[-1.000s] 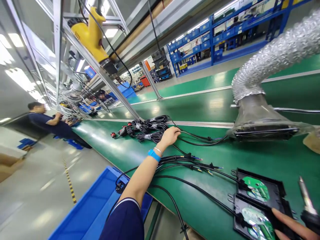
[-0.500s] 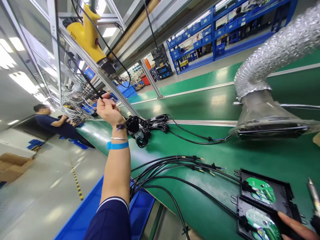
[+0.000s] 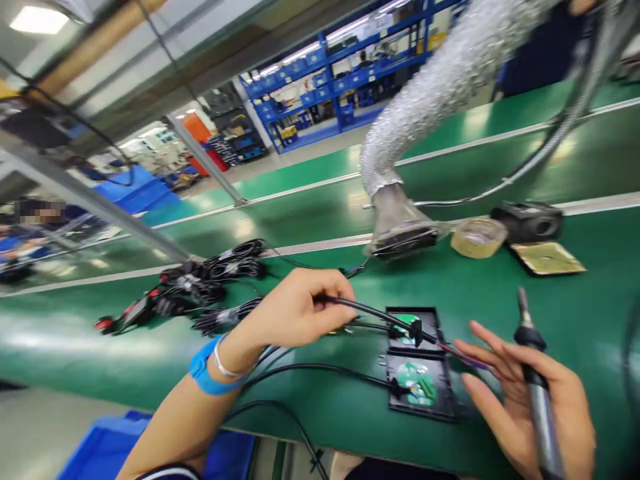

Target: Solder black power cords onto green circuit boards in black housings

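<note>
Pinched in my left hand is a black cable, held in the air with its stripped red and blue wires pointing right. Those wire ends reach the fingertips of my right hand. A soldering iron lies in my right hand, its tip up, while the thumb and forefinger are spread near the wires. Below the cable, two black plastic housings lie side by side on the bench, each with a green circuit board and a black cable running out to the left.
A fume hood on a silver duct stands behind the housings. A tape roll and a yellowish sponge lie to its right. Bundled black cables are at the left. A blue bin sits below the bench edge.
My left hand has come from the upper left to above the housings, bringing a cable. My right hand has left the near housing and now holds the soldering iron. The view has turned right.
</note>
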The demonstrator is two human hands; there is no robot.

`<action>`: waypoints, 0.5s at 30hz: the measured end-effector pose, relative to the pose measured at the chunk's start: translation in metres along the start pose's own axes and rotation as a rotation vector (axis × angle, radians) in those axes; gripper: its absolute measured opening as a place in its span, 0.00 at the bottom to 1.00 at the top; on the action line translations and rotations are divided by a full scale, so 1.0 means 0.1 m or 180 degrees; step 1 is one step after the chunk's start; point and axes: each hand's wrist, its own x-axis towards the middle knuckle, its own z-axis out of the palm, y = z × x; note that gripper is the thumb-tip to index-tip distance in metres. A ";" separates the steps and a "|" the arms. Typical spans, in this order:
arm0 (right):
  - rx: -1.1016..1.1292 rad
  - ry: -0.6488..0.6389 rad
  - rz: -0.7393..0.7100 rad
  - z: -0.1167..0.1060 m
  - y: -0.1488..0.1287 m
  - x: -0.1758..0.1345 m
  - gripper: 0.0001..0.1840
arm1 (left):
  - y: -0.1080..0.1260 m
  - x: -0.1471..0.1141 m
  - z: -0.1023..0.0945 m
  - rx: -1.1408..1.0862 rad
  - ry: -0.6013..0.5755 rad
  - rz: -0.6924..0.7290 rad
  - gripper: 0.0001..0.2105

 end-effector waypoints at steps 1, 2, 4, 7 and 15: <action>0.0168 0.0093 0.0044 0.02 -0.08 0.04 0.26 | 0.07 0.07 0.12 0.0055 -0.0295 0.0068 0.05; 0.0320 0.0132 0.0081 0.03 -0.13 0.07 0.27 | 0.12 0.12 0.23 0.0096 -0.0526 0.0160 0.05; 0.0544 0.0181 0.0151 0.04 -0.18 0.10 0.27 | 0.17 0.20 0.46 0.0325 -0.0734 0.0319 0.05; 0.0612 0.0170 0.0232 0.01 -0.20 0.08 0.21 | 0.11 0.21 0.74 0.0933 -0.0705 0.0242 0.13; 0.0360 0.0241 0.0061 0.03 -0.29 0.09 0.17 | -0.03 0.05 0.89 0.1126 -0.0724 0.0100 0.22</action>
